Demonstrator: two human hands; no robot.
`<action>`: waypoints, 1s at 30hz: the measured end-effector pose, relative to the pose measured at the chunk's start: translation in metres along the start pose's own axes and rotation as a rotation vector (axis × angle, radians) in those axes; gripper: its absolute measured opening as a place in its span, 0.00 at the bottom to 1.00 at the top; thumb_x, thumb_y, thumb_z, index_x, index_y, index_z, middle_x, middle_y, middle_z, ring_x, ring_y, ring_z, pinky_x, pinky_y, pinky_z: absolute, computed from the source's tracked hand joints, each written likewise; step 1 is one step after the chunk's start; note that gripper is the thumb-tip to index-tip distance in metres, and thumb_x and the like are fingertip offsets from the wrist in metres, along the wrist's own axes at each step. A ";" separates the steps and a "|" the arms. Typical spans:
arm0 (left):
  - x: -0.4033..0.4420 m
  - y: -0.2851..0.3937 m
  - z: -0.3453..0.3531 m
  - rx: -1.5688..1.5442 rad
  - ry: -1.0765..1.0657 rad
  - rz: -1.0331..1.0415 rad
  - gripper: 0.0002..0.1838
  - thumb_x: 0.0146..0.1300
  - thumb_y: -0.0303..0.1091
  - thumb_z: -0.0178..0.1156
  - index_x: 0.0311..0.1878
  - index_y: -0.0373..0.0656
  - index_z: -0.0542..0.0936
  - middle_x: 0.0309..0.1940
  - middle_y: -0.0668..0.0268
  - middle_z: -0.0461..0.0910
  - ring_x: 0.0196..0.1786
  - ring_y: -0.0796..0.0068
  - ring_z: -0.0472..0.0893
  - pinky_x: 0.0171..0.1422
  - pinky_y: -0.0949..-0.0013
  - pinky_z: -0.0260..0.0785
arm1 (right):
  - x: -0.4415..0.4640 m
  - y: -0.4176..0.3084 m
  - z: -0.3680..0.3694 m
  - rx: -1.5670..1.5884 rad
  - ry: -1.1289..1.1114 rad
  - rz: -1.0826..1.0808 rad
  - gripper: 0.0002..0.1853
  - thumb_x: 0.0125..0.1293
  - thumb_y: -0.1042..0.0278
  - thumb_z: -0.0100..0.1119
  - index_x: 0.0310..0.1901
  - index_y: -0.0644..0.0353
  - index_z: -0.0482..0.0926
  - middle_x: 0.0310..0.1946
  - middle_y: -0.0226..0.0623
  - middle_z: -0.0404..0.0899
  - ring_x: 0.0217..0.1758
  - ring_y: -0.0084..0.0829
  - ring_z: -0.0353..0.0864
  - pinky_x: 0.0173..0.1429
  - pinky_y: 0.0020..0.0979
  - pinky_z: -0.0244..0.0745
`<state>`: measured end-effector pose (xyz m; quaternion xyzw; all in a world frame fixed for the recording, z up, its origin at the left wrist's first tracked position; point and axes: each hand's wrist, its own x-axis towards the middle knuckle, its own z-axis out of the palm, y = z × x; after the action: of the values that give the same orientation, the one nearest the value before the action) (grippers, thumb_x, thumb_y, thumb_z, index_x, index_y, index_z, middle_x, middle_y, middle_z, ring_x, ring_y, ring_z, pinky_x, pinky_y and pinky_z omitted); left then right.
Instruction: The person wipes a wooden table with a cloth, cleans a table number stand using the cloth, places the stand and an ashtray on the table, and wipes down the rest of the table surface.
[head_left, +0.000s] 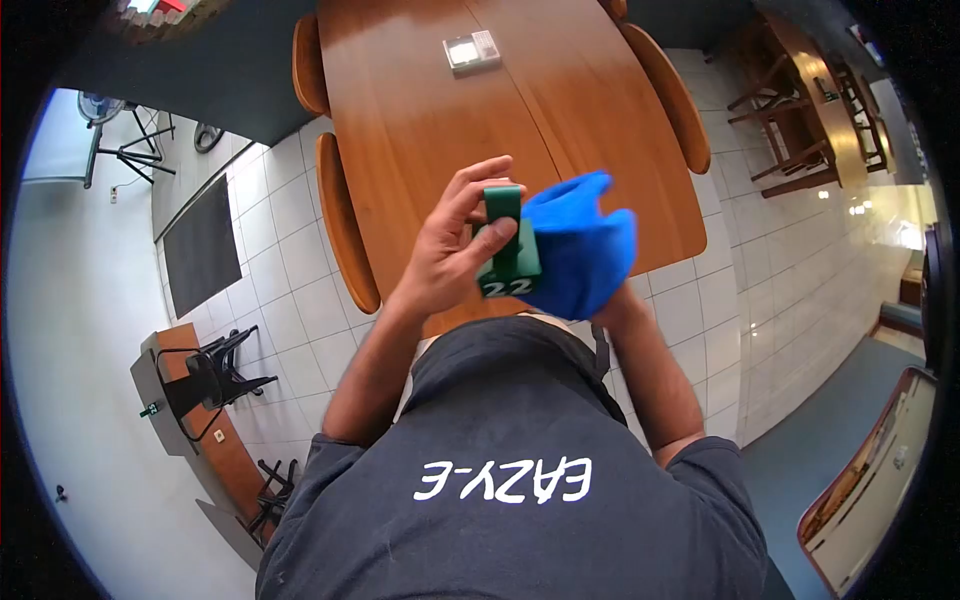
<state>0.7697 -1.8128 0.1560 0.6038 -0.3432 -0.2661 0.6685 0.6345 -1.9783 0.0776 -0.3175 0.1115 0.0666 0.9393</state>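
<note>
Plainly, smooth pale tiles make up the floor [290, 210] at left, where a flat dark mat [203, 243] lies. Next comes a wooden chair [342, 225] with a curved back, pushed close to the brown surface [420, 120], whose grain shows a dull sheen and a thin seam. At its far end sits a small flat box [472, 52], its top washed out by glare. Over the near part of the surface, the left hand [445, 245] has its fingers bent round a green block [512, 265], thumb pressed on the front of its upright strip, other fingers behind it and one reaching above its top. The block looks hard and straight-edged, with "22" in white low on its near face; its back and left edge are covered by the hand. Just right of it, a soft, creased blue cloth [580, 250] bunches into peaks, slightly blurred, and whether it touches the block is hard to make out. It hides most of the right hand [615, 308], so how tightly those fingers close cannot be told; only the wrist end shows below the cloth.
</note>
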 end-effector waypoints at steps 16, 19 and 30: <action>0.015 -0.057 -0.009 -0.200 0.301 -0.049 0.33 0.76 0.60 0.37 0.68 0.44 0.70 0.71 0.56 0.66 0.73 0.63 0.64 0.74 0.57 0.53 | 0.013 -0.042 0.059 0.172 0.238 0.052 0.20 0.72 0.40 0.51 0.43 0.51 0.76 0.34 0.32 0.79 0.34 0.29 0.81 0.36 0.33 0.79; 0.007 -0.111 -0.016 -0.593 0.259 -0.540 0.29 0.77 0.52 0.38 0.69 0.41 0.69 0.67 0.60 0.72 0.69 0.67 0.70 0.69 0.61 0.59 | 0.010 -0.041 0.061 0.160 0.195 0.011 0.20 0.71 0.40 0.52 0.43 0.50 0.76 0.34 0.32 0.79 0.33 0.30 0.80 0.35 0.33 0.79; -0.001 -0.053 0.043 -0.065 0.078 -0.205 0.25 0.60 0.36 0.68 0.59 0.43 0.75 0.48 0.66 0.81 0.51 0.74 0.79 0.56 0.67 0.72 | 0.000 -0.024 0.012 -0.102 0.238 -0.209 0.25 0.73 0.46 0.50 0.57 0.60 0.73 0.49 0.35 0.79 0.51 0.27 0.79 0.51 0.30 0.77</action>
<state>0.7386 -1.8454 0.1052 0.6235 -0.2445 -0.3205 0.6698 0.6410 -1.9900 0.1011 -0.3803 0.1848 -0.0639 0.9040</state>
